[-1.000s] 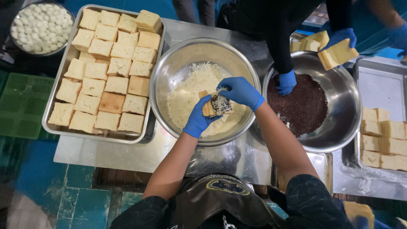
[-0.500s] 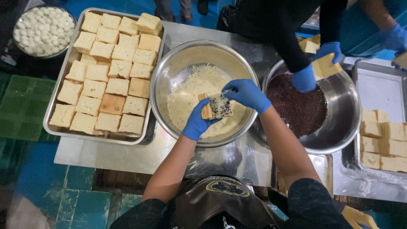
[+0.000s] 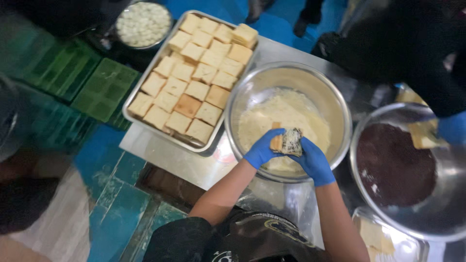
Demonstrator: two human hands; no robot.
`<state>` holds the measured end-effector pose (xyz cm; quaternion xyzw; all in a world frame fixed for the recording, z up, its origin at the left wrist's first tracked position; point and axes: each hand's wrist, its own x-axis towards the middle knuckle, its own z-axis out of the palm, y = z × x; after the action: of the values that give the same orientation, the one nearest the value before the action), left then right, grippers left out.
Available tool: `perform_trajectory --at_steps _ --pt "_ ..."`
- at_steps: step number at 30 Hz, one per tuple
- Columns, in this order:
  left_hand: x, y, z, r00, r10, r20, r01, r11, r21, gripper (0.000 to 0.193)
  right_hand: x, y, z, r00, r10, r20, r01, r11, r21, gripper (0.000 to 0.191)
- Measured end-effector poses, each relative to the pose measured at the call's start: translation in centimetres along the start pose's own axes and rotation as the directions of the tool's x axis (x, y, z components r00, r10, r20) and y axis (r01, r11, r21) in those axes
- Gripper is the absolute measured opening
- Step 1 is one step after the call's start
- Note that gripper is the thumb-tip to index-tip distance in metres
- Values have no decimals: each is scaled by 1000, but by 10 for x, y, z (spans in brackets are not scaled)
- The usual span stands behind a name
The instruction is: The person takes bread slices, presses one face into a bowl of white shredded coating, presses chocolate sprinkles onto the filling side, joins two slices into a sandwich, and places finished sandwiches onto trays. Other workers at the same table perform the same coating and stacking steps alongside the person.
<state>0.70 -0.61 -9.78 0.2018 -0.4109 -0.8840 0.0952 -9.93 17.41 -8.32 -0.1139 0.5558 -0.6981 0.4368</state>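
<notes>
Since a moment ago the right hand (image 3: 314,162) has come down off the top of the bread piece (image 3: 287,141) and now cups it from the right, while the whole view has swung so the bowls sit further right in the frame. Both blue-gloved hands are closed on that piece: the left hand (image 3: 262,151) pinches its near corner, the right wraps its other side, and it hangs just over the pale shredded coating in the steel mixing bowl (image 3: 335,104) at centre frame. The bread looks dark-filled and already dusted pale on top, so I'd judge the coating step is in hand; what it seems to call for next is turning or pressing the piece so its bare sides pick up shreds. Upper left of the bowl, touching its rim, lies a steel tray of square bread slices (image 3: 187,104). At right, a second bowl of dark red-brown filling (image 3: 393,165) with a co-worker's gloved hand (image 3: 451,128) over it.
</notes>
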Motion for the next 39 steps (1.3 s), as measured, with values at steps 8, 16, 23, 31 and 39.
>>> perform_trajectory --at_steps 8,16,23,31,39 --pt "-7 10 23 955 127 -269 -44 954 296 70 -21 -17 52 996 18 -88 -19 1000 -14 50" --pt "-22 9 39 869 199 -454 48 877 478 89 -25 -16 62 974 -194 116 220 932 -287 65" --pt "-33 7 27 864 202 -461 -31 935 352 71 -8 -11 45 986 0 169 28 987 -160 67" --pt "-44 16 -25 954 126 -273 -199 945 -258 66 16 -15 58 880 186 437 -210 978 7 70" --pt "-62 62 -96 760 289 -583 -481 852 -205 71 56 10 182 957 150 250 -105 977 -184 69"
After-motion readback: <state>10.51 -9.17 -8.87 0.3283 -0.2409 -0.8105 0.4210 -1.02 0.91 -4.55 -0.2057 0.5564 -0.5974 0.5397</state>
